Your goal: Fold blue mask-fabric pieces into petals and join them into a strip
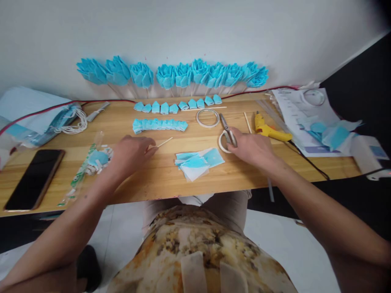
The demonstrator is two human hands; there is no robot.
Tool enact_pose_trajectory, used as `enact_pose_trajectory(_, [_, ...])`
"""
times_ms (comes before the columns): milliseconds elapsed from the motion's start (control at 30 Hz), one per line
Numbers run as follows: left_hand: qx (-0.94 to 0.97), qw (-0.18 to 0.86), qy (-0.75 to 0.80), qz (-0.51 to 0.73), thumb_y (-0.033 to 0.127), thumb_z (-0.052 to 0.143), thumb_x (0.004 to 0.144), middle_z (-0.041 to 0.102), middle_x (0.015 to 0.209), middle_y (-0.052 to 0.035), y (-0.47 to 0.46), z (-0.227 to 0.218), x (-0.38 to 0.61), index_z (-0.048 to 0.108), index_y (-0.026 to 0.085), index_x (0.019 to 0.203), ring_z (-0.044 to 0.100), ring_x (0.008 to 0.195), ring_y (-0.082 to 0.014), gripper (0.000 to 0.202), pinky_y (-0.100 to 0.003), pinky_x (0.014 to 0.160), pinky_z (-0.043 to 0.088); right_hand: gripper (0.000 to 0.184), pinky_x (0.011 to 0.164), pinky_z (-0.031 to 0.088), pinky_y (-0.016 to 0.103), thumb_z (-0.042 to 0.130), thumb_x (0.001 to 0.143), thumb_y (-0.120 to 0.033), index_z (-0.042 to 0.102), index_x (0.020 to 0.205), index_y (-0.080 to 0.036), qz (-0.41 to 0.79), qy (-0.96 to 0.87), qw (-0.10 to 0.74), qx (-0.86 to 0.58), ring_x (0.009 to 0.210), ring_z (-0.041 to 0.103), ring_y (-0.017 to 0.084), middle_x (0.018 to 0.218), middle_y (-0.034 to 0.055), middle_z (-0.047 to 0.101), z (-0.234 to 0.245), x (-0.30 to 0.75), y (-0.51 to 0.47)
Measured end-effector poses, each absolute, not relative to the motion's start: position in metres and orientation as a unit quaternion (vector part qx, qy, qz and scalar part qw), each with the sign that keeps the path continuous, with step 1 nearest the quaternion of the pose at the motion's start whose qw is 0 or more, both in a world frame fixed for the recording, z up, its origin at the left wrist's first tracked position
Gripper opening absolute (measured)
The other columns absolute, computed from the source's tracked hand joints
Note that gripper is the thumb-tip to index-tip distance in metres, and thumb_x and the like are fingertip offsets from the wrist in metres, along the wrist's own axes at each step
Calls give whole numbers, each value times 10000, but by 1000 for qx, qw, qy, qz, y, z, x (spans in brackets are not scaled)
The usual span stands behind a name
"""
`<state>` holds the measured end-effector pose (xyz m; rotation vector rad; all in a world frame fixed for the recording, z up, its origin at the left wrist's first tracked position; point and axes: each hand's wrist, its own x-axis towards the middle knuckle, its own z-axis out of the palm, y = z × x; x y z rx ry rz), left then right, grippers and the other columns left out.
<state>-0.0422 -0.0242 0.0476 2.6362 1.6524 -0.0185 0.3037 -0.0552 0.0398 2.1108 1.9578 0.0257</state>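
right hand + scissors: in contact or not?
Touching. The head view shows the right hand gripping the scissors at the handle end, blades pointing away.

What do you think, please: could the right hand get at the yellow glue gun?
Probably yes: the glue gun lies near the right hand with nothing blocking it, though that hand holds the scissors.

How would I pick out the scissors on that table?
On the wooden table, find the person's right hand. The scissors are in its grasp, blades pointing toward the wall. Grey metal sets them apart from the pale, round tape roll beside them.
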Motion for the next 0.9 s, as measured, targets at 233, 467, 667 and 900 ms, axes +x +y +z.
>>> enact_pose_trajectory(233, [828, -27, 556, -64, 333, 406, 944, 742, 741, -93, -37, 36, -52, 647, 218, 759, 663, 674, -255, 324, -355, 670, 382, 549, 699, 471, 410, 497, 945, -479, 485, 1429, -218, 8, 643, 141, 753, 945, 722, 381, 1028, 198, 759, 46, 318, -40])
enact_pose_trajectory(467, [840, -34, 539, -56, 285, 416, 921, 723, 662, -54, -38, 38, -34, 612, 228, 724, 607, 575, -220, 284, -326, 601, 344, 524, 719, 479, 429, 493, 955, -506, 539, 1382, -204, 17, 646, 170, 744, 956, 710, 388, 1038, 204, 749, 57, 320, -38])
enact_pose_trajectory(667, [830, -12, 555, -53, 352, 411, 958, 747, 742, -77, -34, 33, -23, 660, 216, 825, 639, 662, -244, 313, -330, 635, 357, 384, 826, 485, 406, 566, 961, -365, 640, 1269, -149, 94, 744, 94, 655, 1139, 605, 360, 1180, 205, 700, 58, 313, -23])
enact_pose_trajectory(900, [821, 33, 568, -54, 407, 404, 986, 739, 771, -81, -28, 50, -18, 690, 200, 863, 650, 744, -252, 374, -318, 642, 326, 419, 976, 475, 443, 532, 941, -185, 609, 1354, -181, 86, 823, 3, 562, 1250, 536, 326, 1404, 131, 611, 31, 290, 9])
